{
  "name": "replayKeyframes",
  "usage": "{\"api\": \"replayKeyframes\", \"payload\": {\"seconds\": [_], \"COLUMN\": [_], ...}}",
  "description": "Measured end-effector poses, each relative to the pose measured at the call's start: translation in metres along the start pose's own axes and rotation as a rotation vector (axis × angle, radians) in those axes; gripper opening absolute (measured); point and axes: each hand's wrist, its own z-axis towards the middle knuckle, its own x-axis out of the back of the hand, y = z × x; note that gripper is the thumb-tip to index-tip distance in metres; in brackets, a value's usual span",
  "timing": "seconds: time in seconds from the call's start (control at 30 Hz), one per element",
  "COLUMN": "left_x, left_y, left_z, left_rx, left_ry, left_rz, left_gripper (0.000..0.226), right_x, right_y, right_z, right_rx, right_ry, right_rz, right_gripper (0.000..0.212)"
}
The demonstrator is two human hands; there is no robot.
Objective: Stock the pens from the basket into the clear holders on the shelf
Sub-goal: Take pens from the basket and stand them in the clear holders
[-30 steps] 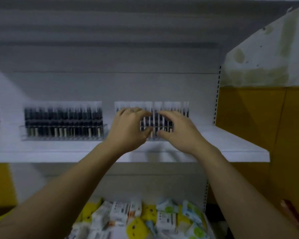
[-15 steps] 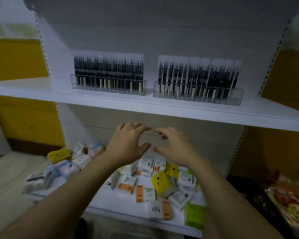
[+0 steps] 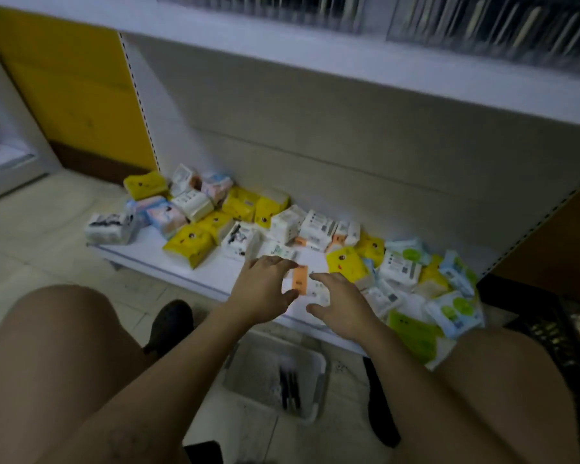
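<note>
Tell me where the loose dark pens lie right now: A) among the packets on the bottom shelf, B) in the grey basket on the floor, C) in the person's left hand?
B: the dark pens lie inside the grey basket on the floor between the knees, while the left hand and right hand hover open and empty.

A low white shelf (image 3: 154,254) sits just above the tiled floor (image 3: 41,229). It carries a loose heap of small wrapped packets (image 3: 318,226) — yellow, white, pale blue and pink, some tipped on their sides. A bright green packet (image 3: 412,336) lies at its front edge, toward the right. Behind rises a white back panel (image 3: 349,128). A yellow wall panel (image 3: 71,85) stands to the left, and a black crate (image 3: 546,329) — blurred — on the right.
</note>
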Motion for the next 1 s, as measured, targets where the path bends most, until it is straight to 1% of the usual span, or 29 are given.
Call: {"api": "replayKeyframes", "payload": {"seconds": [0.1, 0.27, 0.43, 0.53, 0.67, 0.77, 0.87, 0.9, 0.93, 1.0], "left_x": [-0.033, -0.073, -0.103, -0.124, -0.153, -0.175, -0.211, -0.225, -0.238, -0.259], "left_y": [-0.016, -0.040, -0.058, -0.071, -0.086, -0.087, -0.078, -0.074, -0.069, -0.065], "left_z": [-0.008, -0.022, -0.033, -0.041, -0.044, -0.042, -0.040, -0.039, -0.038, -0.036], "left_rx": [0.074, 0.171, 0.227, 0.274, 0.359, 0.444, 0.530, 0.541, 0.539, 0.513], "left_ry": [-0.102, -0.196, -0.289, -0.382, -0.503, -0.522, -0.621, -0.654, -0.689, -0.757], "left_rz": [-0.029, -0.093, -0.084, -0.065, -0.066, -0.154, -0.300, -0.355, -0.413, -0.491], "left_gripper": [0.057, 0.057, 0.059, 0.061, 0.063, 0.057, 0.046, 0.044, 0.044, 0.045], "right_x": [-0.028, -0.063, -0.094, -0.111, -0.131, -0.141, -0.156, -0.162, -0.168, -0.181], "right_y": [0.015, 0.033, 0.042, 0.045, 0.054, 0.061, 0.070, 0.073, 0.080, 0.092], "right_z": [0.007, 0.016, 0.023, 0.023, 0.029, 0.045, 0.063, 0.067, 0.070, 0.071], "right_rx": [-0.051, -0.117, -0.167, -0.181, -0.237, -0.311, -0.356, -0.363, -0.373, -0.414], "right_ry": [-0.086, -0.177, -0.267, -0.331, -0.428, -0.481, -0.527, -0.535, -0.541, -0.565], "right_rz": [0.033, 0.031, 0.017, 0.015, 0.000, 0.048, 0.074, 0.089, 0.100, 0.124], "right_gripper": [0.061, 0.063, 0.059, 0.060, 0.054, 0.039, 0.008, 0.004, 0.012, 0.016]}}
